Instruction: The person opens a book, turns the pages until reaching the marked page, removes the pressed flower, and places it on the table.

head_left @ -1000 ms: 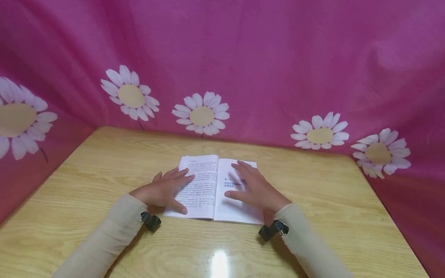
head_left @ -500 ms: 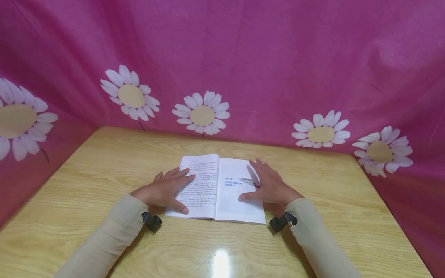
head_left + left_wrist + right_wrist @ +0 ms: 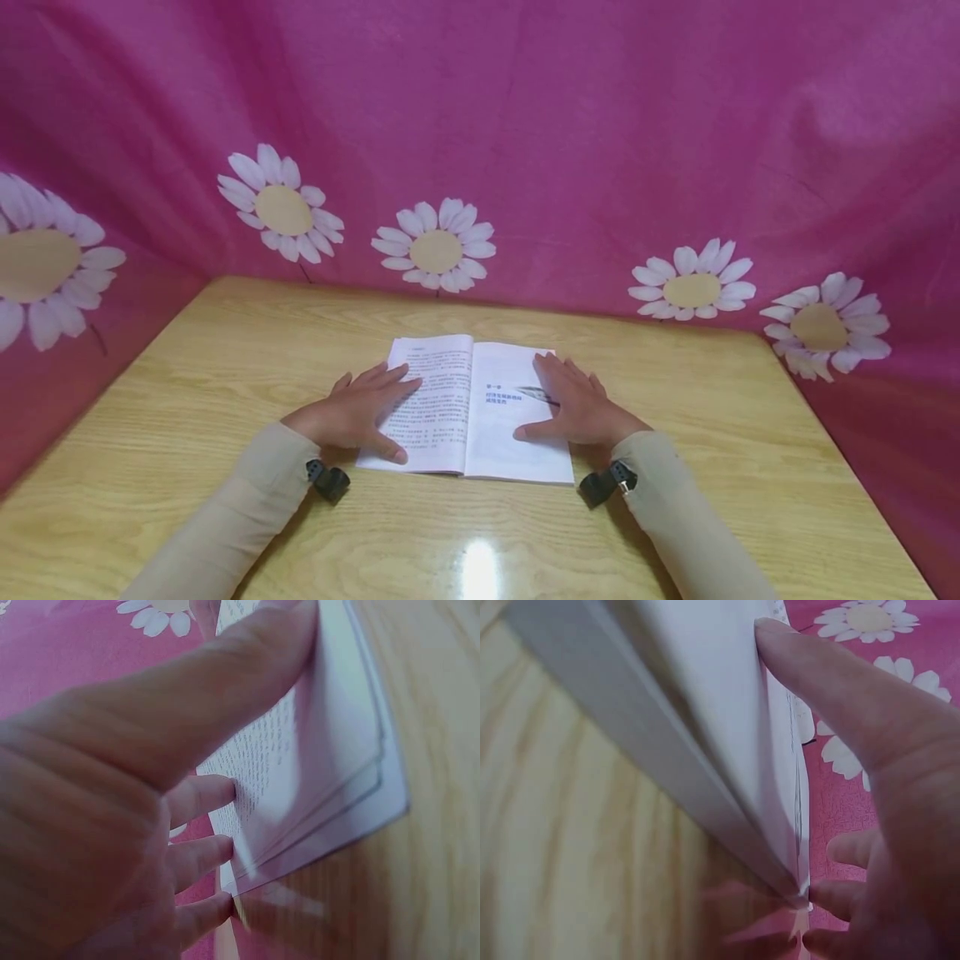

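White-paged book (image 3: 450, 417) lying open on wooden table (image 3: 712, 400); blue heading (image 3: 501, 398) probably Chinese.

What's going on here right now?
A person has both bare hands at an open book lying on a wooden table. The left hand, fingers spread, rests at the outer side of the left page, filled with text. The right hand rests at the outer side of the right page, which shows a short blue heading.
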Demonstrator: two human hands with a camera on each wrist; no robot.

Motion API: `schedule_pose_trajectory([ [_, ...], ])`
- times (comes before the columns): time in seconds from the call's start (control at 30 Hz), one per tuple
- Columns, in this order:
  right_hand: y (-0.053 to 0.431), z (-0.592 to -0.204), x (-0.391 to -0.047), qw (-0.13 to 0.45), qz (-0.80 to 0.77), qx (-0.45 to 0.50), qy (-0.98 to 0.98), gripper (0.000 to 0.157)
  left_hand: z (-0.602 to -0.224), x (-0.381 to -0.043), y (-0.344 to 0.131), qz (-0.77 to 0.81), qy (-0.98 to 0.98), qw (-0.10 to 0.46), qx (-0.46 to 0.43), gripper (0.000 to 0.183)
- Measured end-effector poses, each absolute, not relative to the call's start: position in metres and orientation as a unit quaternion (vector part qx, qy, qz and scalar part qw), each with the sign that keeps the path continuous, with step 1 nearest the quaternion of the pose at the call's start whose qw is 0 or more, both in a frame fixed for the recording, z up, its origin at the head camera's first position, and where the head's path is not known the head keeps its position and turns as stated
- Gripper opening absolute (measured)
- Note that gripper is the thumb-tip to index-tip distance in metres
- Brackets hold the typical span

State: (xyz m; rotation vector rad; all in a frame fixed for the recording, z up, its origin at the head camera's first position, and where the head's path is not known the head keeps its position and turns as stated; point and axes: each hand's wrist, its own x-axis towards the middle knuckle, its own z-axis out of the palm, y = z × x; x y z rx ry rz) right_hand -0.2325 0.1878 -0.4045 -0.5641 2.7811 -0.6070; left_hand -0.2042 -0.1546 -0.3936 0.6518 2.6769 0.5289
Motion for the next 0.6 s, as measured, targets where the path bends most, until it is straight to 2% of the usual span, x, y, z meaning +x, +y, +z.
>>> schedule_pose_trajectory([
  [0.6,0.1861,-0.3992,-0.2307,0.114,-0.281,-0.164,0.939,0.119,-0.3955,-0.2056,-0.1556,0.182,0.941,0.167,0.230,0.106],
])
